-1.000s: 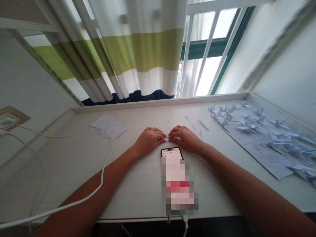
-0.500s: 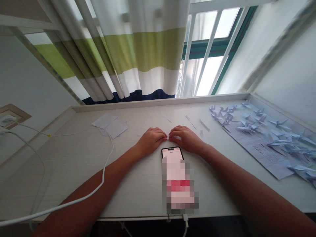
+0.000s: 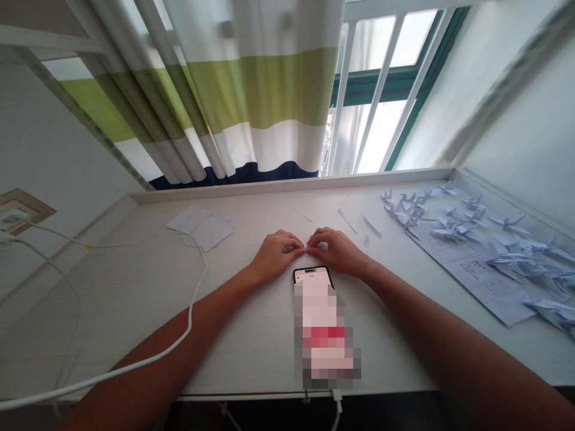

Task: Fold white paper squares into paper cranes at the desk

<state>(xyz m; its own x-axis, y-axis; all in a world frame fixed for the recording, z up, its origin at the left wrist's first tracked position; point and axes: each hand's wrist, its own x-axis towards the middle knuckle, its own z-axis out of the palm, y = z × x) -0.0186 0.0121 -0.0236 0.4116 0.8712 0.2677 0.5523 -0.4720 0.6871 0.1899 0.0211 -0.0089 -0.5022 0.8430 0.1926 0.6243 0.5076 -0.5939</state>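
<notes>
Item: a small folded piece of white paper (image 3: 309, 246), held above the middle of the white desk (image 3: 126, 299), its shape mostly hidden by the fingers. Left hand (image 3: 275, 254) and right hand (image 3: 339, 251): both closed in a pinch on the paper from opposite sides, fingertips nearly meeting, wrists and forearms lowered toward the desk.

Directly below the hands: a smartphone (image 3: 324, 329), lying face up with its top edge just short of the fingers, its screen largely pixelated. A white charging cable (image 3: 336, 407) left its lower end and hung over the front edge of the desk.

Beyond the hands: three narrow paper strips (image 3: 347, 221), scattered apart, and a smaller paper scrap (image 3: 366, 243) just beyond the right hand. Two overlapping white paper squares (image 3: 204, 230) lay further off toward the left.

To the right: a group of pale blue-white origami cranes (image 3: 453, 224), many resting on a printed sheet (image 3: 471, 272).

To the left: a second white cable (image 3: 191, 317), lying across the left forearm and running to a wall outlet (image 3: 18, 215). Behind the desk: a striped green, white and navy curtain (image 3: 260, 90), beside a green-framed window (image 3: 377, 78).
</notes>
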